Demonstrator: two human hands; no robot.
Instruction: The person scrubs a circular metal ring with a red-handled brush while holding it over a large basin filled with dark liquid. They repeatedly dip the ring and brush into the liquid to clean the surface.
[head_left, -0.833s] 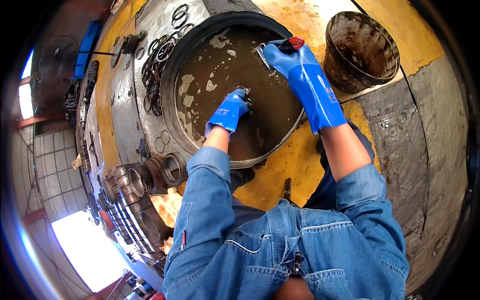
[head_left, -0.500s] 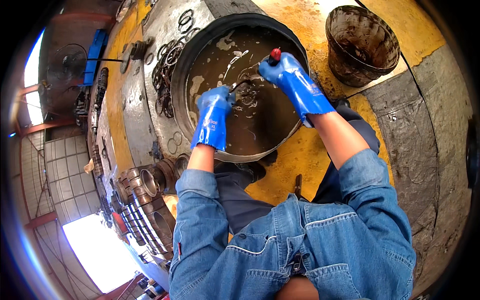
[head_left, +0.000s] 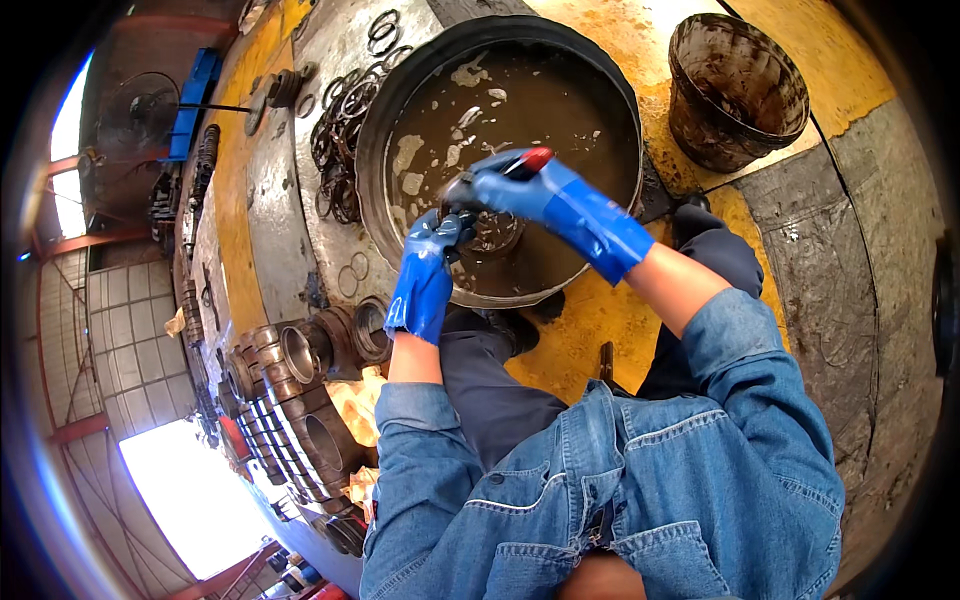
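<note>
Both my hands wear blue rubber gloves and work over a large round dark tub [head_left: 366, 165] of murky brown liquid. My right hand [head_left: 525, 190] is closed around a tool with a red-and-black handle [head_left: 537, 159], its working end hidden near the left hand. My left hand [head_left: 426, 262], lower on the tub's left side, is closed on a dark ring-like part [head_left: 459, 192], mostly covered by the gloves and blurred. The tool hand lies against or just over this part; contact is unclear. Ripples and patches of pale foam [head_left: 408, 152] show on the liquid.
Many dark metal rings [head_left: 345, 125] lie heaped left of the tub. A dirty bucket [head_left: 735, 95] stands at the right. Cylindrical metal parts [head_left: 325, 345] and orange cloth or wrapping [head_left: 357, 405] lie at lower left. My legs straddle the tub's near side.
My right hand has swung left and down, bringing the tool to the left hand. The left hand has dropped slightly nearer to me, with the ring-like part lifted from the liquid.
</note>
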